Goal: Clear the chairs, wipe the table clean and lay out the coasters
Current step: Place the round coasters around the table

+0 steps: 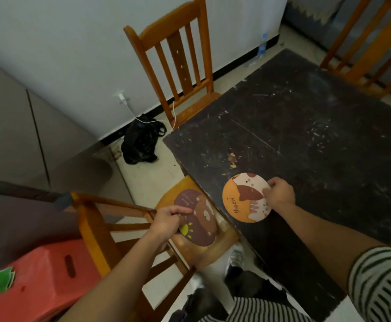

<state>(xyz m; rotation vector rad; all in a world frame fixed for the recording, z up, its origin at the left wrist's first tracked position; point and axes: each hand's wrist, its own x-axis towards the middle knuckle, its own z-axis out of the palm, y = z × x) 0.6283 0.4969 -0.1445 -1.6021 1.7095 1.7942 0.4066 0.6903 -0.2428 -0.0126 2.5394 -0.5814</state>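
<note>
Pinched orange coaster [241, 202] in right grip [280, 194] near worktop [306, 135] left edge. Pinched brown coaster [202, 225] in left grip [169, 220] over chair [203, 254]. Needed laying flat, further in.

- The bench [306, 126] lies to my right. A coaster [241, 201] lies on it near its left edge, and my right hand [280, 194] pinches the coaster's right side.
- The near chair [92, 228] stands just left of the bench. My left hand [169, 219] holds a second coaster [201, 224] over its seat.
- The far chair [178, 54] stands behind, at the bench's far-left corner, with a bag [141, 142] on the floor to its left.
- A stool [45, 275] sits left of the near chair.
</note>
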